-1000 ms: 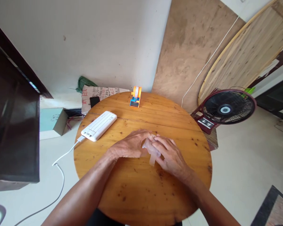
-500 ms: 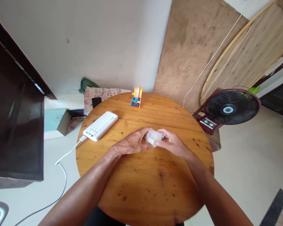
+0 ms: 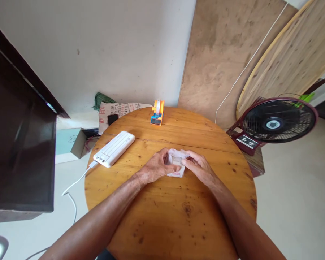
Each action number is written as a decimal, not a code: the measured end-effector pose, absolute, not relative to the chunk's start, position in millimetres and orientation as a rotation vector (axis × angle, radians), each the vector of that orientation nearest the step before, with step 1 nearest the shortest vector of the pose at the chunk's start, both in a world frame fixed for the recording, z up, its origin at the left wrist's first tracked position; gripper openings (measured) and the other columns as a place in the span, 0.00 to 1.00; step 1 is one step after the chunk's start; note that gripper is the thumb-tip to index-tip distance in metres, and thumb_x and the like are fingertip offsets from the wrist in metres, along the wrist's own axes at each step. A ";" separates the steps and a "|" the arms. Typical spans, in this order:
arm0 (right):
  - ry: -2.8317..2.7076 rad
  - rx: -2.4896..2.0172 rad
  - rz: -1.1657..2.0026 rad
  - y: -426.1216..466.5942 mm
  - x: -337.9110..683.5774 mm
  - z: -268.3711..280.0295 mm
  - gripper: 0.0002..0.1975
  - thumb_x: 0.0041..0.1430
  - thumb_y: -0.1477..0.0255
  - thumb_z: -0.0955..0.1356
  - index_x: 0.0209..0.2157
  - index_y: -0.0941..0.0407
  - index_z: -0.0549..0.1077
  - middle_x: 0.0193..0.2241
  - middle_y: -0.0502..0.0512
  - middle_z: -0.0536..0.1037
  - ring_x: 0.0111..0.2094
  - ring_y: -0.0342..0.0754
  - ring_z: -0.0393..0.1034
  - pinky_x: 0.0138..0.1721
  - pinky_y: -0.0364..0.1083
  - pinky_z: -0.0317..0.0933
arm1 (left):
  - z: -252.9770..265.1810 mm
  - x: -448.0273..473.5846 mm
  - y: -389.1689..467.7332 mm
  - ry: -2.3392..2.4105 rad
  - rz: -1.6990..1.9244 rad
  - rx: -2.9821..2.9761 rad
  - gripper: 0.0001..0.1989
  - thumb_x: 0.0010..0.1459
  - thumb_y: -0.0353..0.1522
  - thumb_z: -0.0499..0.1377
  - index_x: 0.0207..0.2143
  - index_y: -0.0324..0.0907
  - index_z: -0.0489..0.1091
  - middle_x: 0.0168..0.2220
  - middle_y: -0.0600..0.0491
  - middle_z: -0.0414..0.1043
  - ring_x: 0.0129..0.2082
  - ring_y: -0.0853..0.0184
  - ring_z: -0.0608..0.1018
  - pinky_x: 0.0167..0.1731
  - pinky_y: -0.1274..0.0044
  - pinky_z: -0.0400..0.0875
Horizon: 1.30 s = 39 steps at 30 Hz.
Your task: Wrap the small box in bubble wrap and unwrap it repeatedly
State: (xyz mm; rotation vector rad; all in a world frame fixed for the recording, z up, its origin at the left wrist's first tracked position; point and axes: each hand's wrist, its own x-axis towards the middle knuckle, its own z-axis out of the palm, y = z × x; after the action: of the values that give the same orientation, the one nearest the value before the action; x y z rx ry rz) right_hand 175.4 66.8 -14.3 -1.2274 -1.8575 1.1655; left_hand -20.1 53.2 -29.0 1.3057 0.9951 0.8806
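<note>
Between my two hands is a small white package in thin, crinkled translucent plastic (image 3: 176, 172), with faint reddish print near its lower edge. My left hand (image 3: 159, 166) grips its left side, the thumb lying across the front. On the other side my right hand (image 3: 199, 165) pinches the plastic at the upper right corner. What is inside the wrapping I cannot make out. The package is over the middle of a round wooden table (image 3: 162, 209); whether it rests on the wood I cannot tell.
A white power bank (image 3: 115, 148) with a cable (image 3: 76, 181) plugged in lies at the table's left. An orange and blue tape dispenser (image 3: 157, 112) stands at the far edge. Beyond the right edge is a fan (image 3: 276, 122); a dark cabinet (image 3: 18, 137) fills the left.
The package has been turned so that its printed lower part shows, and its plastic is spread wider at the top. Both hands still hold it. The view has shifted slightly.
</note>
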 end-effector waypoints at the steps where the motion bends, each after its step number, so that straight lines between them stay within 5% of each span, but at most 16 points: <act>1: -1.863 -1.219 1.167 65.8 175.4 -14.4 0.15 0.58 0.63 0.66 0.43 0.57 0.74 0.38 0.54 0.78 0.38 0.51 0.72 0.40 0.47 0.64 | -28.9 -19.7 53.7 0.961 0.889 1.269 0.23 0.46 0.34 0.67 0.44 0.40 0.66 0.41 0.51 0.74 0.40 0.65 0.76 0.40 0.74 0.70; 9: -1.951 -1.120 1.139 58.3 174.1 -11.6 0.19 0.58 0.64 0.68 0.50 0.54 0.71 0.46 0.55 0.75 0.46 0.52 0.70 0.47 0.48 0.63 | -21.0 -19.2 53.4 0.818 0.940 1.068 0.24 0.44 0.36 0.70 0.43 0.37 0.70 0.40 0.50 0.76 0.38 0.67 0.76 0.39 0.76 0.69; 24: -2.125 -1.058 1.014 64.3 178.2 -11.4 0.11 0.61 0.64 0.66 0.35 0.55 0.76 0.35 0.53 0.75 0.37 0.48 0.69 0.40 0.45 0.63 | -26.8 -12.4 50.9 0.962 0.940 1.017 0.23 0.41 0.45 0.69 0.32 0.36 0.70 0.25 0.56 0.69 0.21 0.75 0.68 0.20 0.82 0.61; 28: -2.095 -1.075 1.008 64.3 176.5 -13.9 0.10 0.60 0.65 0.66 0.38 0.55 0.76 0.39 0.54 0.74 0.41 0.48 0.69 0.42 0.45 0.62 | -24.3 -12.4 50.4 1.023 0.945 1.101 0.23 0.42 0.44 0.69 0.32 0.35 0.72 0.24 0.56 0.68 0.21 0.76 0.66 0.21 0.82 0.59; 35: -2.194 -1.224 0.809 58.4 169.5 -11.1 0.12 0.63 0.67 0.62 0.28 0.56 0.72 0.31 0.51 0.72 0.34 0.46 0.66 0.37 0.44 0.60 | -28.5 -13.8 55.6 1.020 0.926 1.121 0.23 0.43 0.45 0.67 0.32 0.34 0.73 0.26 0.54 0.71 0.23 0.75 0.67 0.23 0.81 0.60; 39: -2.214 -1.305 0.689 56.3 168.5 -12.8 0.12 0.63 0.68 0.61 0.27 0.55 0.69 0.29 0.49 0.71 0.33 0.45 0.65 0.35 0.43 0.58 | -28.5 -18.8 56.6 0.994 0.919 1.109 0.24 0.45 0.43 0.67 0.41 0.35 0.72 0.34 0.50 0.74 0.29 0.71 0.71 0.29 0.80 0.64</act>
State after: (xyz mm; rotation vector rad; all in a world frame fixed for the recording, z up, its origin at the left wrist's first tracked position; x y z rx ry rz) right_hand 168.5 56.3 -12.8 -1.3053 -2.2140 0.6892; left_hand -18.8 56.6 -28.5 1.1092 0.9942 0.9190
